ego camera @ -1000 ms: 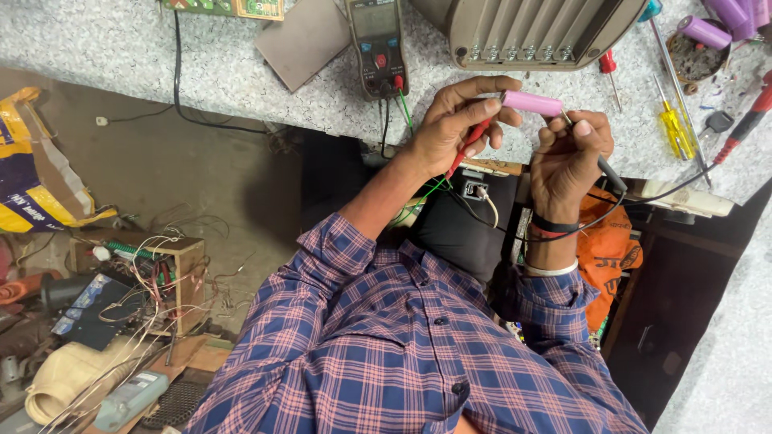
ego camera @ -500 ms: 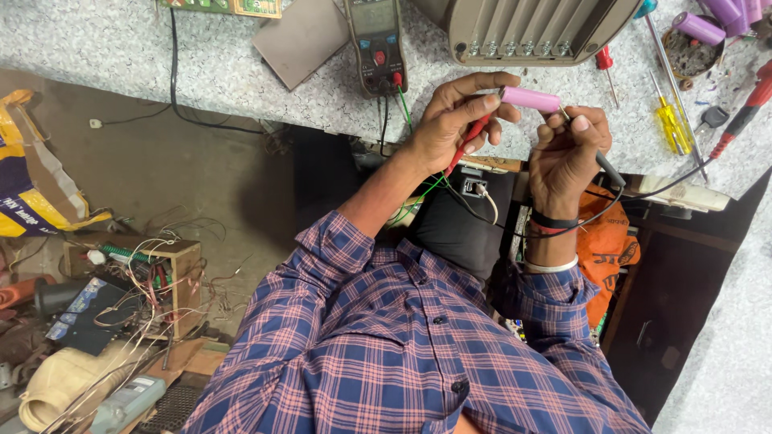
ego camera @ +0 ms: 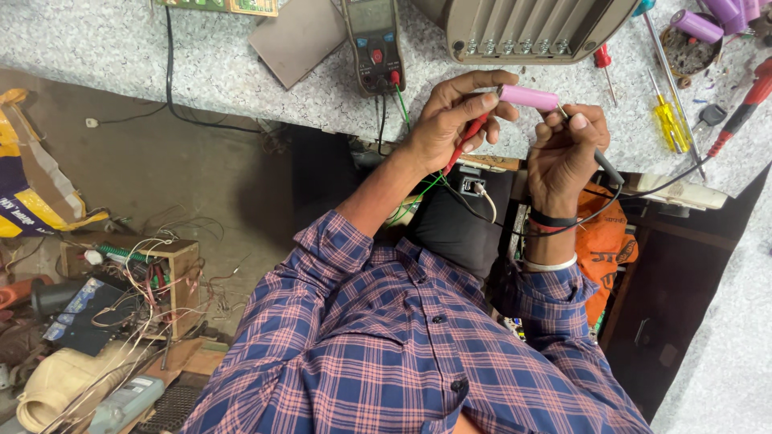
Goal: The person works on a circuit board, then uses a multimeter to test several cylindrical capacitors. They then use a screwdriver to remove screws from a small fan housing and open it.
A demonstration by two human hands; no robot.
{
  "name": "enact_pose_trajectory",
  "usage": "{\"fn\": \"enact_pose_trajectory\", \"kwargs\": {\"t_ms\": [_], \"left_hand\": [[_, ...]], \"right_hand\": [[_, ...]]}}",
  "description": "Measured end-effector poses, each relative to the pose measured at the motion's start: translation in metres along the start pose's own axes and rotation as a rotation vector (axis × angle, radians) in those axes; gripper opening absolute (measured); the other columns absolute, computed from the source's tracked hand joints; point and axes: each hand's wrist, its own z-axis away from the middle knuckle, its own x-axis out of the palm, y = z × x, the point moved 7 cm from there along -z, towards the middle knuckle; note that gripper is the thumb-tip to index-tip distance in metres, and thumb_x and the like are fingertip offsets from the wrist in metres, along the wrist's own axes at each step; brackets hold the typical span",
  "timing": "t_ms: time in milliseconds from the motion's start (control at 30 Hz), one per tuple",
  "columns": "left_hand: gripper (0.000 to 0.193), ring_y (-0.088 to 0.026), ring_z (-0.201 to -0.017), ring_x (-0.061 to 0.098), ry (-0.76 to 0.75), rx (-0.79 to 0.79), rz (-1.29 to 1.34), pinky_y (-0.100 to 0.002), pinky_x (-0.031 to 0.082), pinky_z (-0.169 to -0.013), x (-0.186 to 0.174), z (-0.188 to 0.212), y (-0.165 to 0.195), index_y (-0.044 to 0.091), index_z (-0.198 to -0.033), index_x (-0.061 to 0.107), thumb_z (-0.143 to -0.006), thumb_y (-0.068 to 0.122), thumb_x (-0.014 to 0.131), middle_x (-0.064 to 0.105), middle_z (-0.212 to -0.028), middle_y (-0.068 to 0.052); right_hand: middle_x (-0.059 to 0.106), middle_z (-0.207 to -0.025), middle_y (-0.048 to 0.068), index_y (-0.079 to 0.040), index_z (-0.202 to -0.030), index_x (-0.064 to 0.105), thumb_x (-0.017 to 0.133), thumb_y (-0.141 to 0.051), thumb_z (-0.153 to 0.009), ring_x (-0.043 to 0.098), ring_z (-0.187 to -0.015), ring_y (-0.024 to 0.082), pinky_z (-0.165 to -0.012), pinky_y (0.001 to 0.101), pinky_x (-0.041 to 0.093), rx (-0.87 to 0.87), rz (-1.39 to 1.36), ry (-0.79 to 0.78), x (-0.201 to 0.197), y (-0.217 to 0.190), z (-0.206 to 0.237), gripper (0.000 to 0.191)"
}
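Here, left hand point(ego camera: 454, 120) gripping pink cell point(ego camera: 528, 97), round dish point(ego camera: 690, 50) holding another cell point(ego camera: 696, 26)

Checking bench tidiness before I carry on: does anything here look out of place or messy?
Yes. Loose wires spill in a tangle from the open wooden box on the floor at the left. The hands' work looks orderly: pink cell held between left hand and right hand.

We see even, soft daylight over the speckled grey stone countertop point(ego camera: 201, 64), bright without glare. Under its edge the space falls into deep shadow (details there are hard to tell). The blue and pink plaid shirt point(ego camera: 402, 345) is sharp; the frame's corners stretch slightly, and nothing looks motion-blurred.
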Motion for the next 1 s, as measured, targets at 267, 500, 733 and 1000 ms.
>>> {"fn": "enact_pose_trajectory", "kwargs": {"t_ms": [267, 500, 733, 1000], "left_hand": [[0.034, -0.014, -0.074, 0.07, 0.063, -0.03, -0.02, -0.021, 0.044, -0.05, -0.004, 0.001, 0.001, 0.002, -0.138, 0.062, -0.106, 0.014, 0.064, 0.076, -0.104, -0.017], [0.034, -0.015, -0.072, 0.069, 0.109, -0.061, -0.028, -0.022, 0.044, -0.049, -0.012, 0.005, 0.002, 0.001, -0.136, 0.063, -0.104, 0.012, 0.066, 0.076, -0.103, -0.018], [0.041, -0.015, -0.071, 0.068, 0.057, -0.071, -0.014, -0.022, 0.042, -0.048, -0.007, 0.002, 0.004, 0.001, -0.142, 0.059, -0.104, 0.014, 0.067, 0.074, -0.106, -0.018], [0.045, -0.008, -0.061, 0.052, 0.141, -0.028, -0.007, -0.02, 0.035, -0.045, -0.008, 0.003, 0.013, -0.001, -0.144, 0.054, -0.104, 0.017, 0.063, 0.068, -0.108, -0.015]], "right_hand": [[0.07, -0.098, 0.01, 0.0, -0.11, 0.065, 0.065, -0.01, -0.103, 0.071, -0.095, 0.018, -0.082, 0.0337, 0.062, -0.039, 0.018, -0.019, 0.004, 0.007, -0.001, 0.012], [0.072, -0.115, 0.01, -0.006, -0.128, 0.061, 0.06, -0.019, -0.102, 0.072, -0.105, 0.019, -0.083, 0.0327, 0.062, -0.175, 0.165, 0.016, 0.041, -0.007, 0.012, 0.029], [0.075, -0.113, 0.012, 0.001, -0.118, 0.068, 0.073, -0.005, -0.1, 0.067, -0.094, 0.014, -0.083, 0.0283, 0.057, -0.281, 0.862, -0.216, 0.071, -0.024, 0.015, 0.02], [0.069, -0.09, 0.012, -0.002, -0.104, 0.069, 0.082, -0.001, -0.1, 0.064, -0.079, 0.023, -0.071, 0.0369, 0.049, -0.954, 1.469, 0.089, 0.028, -0.128, -0.064, 0.014]]}}
